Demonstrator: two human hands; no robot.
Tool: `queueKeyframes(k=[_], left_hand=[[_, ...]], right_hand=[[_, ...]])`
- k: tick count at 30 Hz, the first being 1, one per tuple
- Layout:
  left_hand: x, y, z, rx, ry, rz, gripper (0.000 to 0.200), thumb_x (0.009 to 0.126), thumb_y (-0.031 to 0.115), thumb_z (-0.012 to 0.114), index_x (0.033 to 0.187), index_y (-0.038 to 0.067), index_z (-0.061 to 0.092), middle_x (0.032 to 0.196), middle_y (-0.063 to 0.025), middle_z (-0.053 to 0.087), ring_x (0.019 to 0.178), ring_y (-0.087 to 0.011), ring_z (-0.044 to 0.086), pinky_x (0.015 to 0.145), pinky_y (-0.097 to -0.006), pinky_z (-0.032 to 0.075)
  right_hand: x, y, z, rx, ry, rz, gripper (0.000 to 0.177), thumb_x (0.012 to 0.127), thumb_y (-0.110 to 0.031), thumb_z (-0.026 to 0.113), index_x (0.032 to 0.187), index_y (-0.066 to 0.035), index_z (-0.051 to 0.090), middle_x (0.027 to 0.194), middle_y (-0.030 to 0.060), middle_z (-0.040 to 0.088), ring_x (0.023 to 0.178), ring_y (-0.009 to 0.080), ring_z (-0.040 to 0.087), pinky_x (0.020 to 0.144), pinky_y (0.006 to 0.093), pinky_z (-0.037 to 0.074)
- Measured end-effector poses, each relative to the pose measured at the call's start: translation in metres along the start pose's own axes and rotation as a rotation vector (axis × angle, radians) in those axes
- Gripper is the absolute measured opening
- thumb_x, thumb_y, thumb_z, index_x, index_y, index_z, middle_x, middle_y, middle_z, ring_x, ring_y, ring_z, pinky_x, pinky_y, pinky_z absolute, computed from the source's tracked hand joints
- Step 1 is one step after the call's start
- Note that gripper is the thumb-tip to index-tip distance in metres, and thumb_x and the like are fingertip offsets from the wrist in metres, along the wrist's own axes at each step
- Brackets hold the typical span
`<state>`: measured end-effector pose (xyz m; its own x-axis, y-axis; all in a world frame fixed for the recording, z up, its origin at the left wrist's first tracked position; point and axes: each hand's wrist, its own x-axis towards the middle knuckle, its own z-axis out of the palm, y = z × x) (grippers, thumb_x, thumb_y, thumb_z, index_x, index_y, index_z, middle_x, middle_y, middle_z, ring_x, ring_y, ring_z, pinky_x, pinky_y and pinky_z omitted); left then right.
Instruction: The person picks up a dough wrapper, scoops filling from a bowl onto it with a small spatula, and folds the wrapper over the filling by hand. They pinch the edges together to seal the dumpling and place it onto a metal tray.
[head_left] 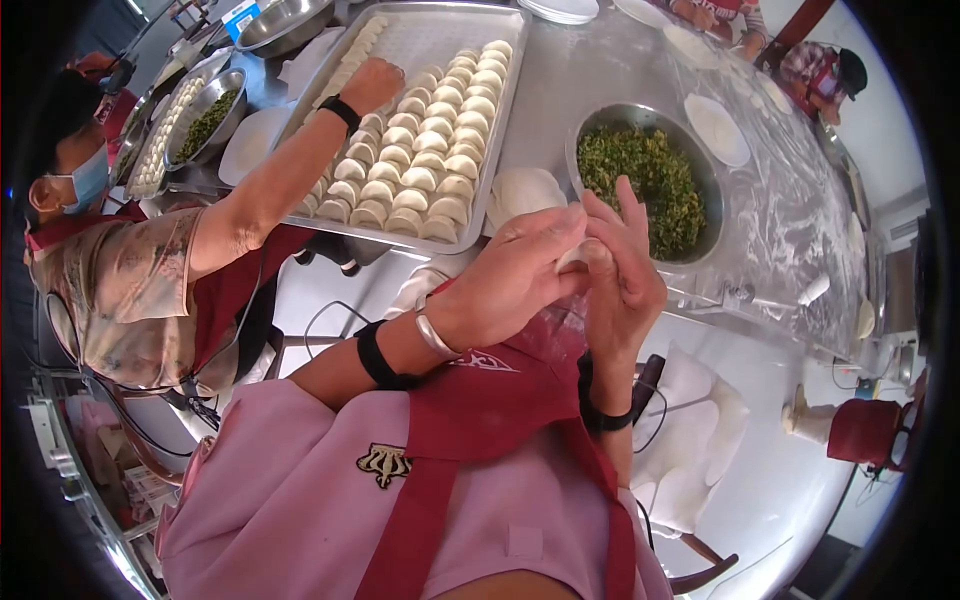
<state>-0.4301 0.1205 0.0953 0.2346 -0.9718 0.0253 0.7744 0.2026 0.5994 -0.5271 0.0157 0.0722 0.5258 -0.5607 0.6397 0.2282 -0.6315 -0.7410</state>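
In front of my chest, my left hand (512, 268) and my right hand (622, 285) meet, fingers closed around a small pale dumpling (581, 256). Most of the dumpling is hidden by my fingers and thumbs. Just beyond my hands stands a steel bowl (714, 200) of chopped green and yellow filling (640, 175). Beside the bowl, partly behind my left hand, lies a pale round of dough (522, 195). To the left, a large metal tray (497, 150) carries rows of folded dumplings (430, 158).
A co-worker's hand (372, 85) reaches over the tray from the left. At the far left are a second filling bowl (232, 88) and another row of dumplings (165, 130). A white plate (717, 130) sits on the floured steel table (790, 215). More people work across it.
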Motion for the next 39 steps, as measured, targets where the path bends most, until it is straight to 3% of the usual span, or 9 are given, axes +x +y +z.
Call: queueKeyframes(k=[7,9,16,19,23,26,29,33,39], left_hand=[[0.01,0.006,0.002,0.121,0.097,-0.078,0.034,0.107,0.028,0.041,0.127,0.003,0.053,0.122,-0.0053,0.057,0.111,-0.0145,0.056,0.098,-0.0372,0.046],[0.013,0.005,0.0,0.059,0.103,-0.086,0.034,0.107,0.028,0.041,0.127,0.005,0.053,0.122,-0.0043,0.058,0.111,-0.0141,0.057,0.097,-0.0361,0.046],[0.026,-0.009,0.001,-0.009,0.113,-0.052,0.033,0.104,0.024,0.049,0.131,0.006,0.053,0.119,-0.0019,0.059,0.109,-0.012,0.057,0.093,-0.0319,0.047],[0.035,0.0,0.005,0.0,0.181,-0.067,0.033,0.101,0.02,0.054,0.129,0.002,0.053,0.113,-0.0038,0.06,0.106,-0.0125,0.058,0.095,-0.0335,0.047],[0.056,0.032,-0.002,0.279,0.149,-0.094,0.037,0.1,0.019,0.056,0.13,-0.003,0.05,0.108,-0.0088,0.062,0.101,-0.0162,0.062,0.094,-0.0313,0.05],[0.083,0.069,-0.016,0.494,0.117,0.007,0.034,0.099,0.017,0.056,0.125,-0.004,0.054,0.11,-0.0104,0.064,0.098,-0.0179,0.065,0.091,-0.0323,0.053],[0.111,0.113,-0.034,0.827,0.266,0.149,0.028,0.098,0.011,0.056,0.12,-0.005,0.059,0.108,-0.0118,0.067,0.093,-0.0192,0.068,0.085,-0.0312,0.056],[0.164,0.169,-0.095,0.79,0.454,0.29,0.026,0.093,0.001,0.059,0.118,-0.005,0.062,0.099,-0.0109,0.07,0.088,-0.0181,0.069,0.077,-0.0267,0.058],[0.21,0.219,-0.21,1.257,0.762,0.322,0.027,0.084,-0.004,0.061,0.11,-0.005,0.069,0.091,-0.0097,0.07,0.077,-0.016,0.067,0.069,-0.0246,0.055]], right_hand=[[0.004,0.001,-0.007,-0.006,-0.073,0.07,0.031,0.09,-0.017,0.067,0.118,-0.002,0.067,0.12,0.0147,0.068,0.135,0.0354,0.046,0.115,0.052,0.026],[0.005,-0.006,-0.006,-0.038,-0.026,0.116,0.033,0.092,-0.018,0.064,0.12,-0.001,0.064,0.123,0.0156,0.066,0.135,0.0375,0.046,0.114,0.0523,0.028],[0.009,0.017,-0.008,-0.358,-0.06,-0.091,0.037,0.101,-0.023,0.046,0.123,0.002,0.062,0.129,0.0179,0.062,0.134,0.0408,0.045,0.111,0.054,0.03],[0.014,0.012,-0.003,-0.241,-0.004,0.0,0.04,0.101,-0.025,0.045,0.127,0.002,0.06,0.128,0.0197,0.062,0.134,0.0399,0.046,0.11,0.0476,0.034],[0.017,0.008,-0.022,-0.203,0.071,0.06,0.041,0.102,-0.025,0.046,0.128,0.004,0.06,0.127,0.0212,0.063,0.131,0.0376,0.05,0.107,0.0417,0.039],[0.013,0.016,-0.041,-0.143,0.083,0.141,0.041,0.103,-0.025,0.047,0.125,0.007,0.061,0.125,0.0213,0.065,0.125,0.0348,0.056,0.106,0.0413,0.041],[0.005,0.02,-0.053,-0.096,0.171,0.261,0.041,0.102,-0.024,0.051,0.119,0.011,0.063,0.119,0.0228,0.067,0.116,0.0321,0.062,0.104,0.04,0.044],[0.0,0.024,-0.063,-0.094,0.265,0.358,0.035,0.102,-0.018,0.052,0.115,0.012,0.064,0.116,0.0238,0.067,0.112,0.0312,0.064,0.102,0.0397,0.045],[-0.003,0.036,-0.07,-0.169,0.255,0.449,0.034,0.102,-0.013,0.046,0.116,0.013,0.062,0.115,0.0234,0.068,0.11,0.0286,0.065,0.102,0.0376,0.047]])
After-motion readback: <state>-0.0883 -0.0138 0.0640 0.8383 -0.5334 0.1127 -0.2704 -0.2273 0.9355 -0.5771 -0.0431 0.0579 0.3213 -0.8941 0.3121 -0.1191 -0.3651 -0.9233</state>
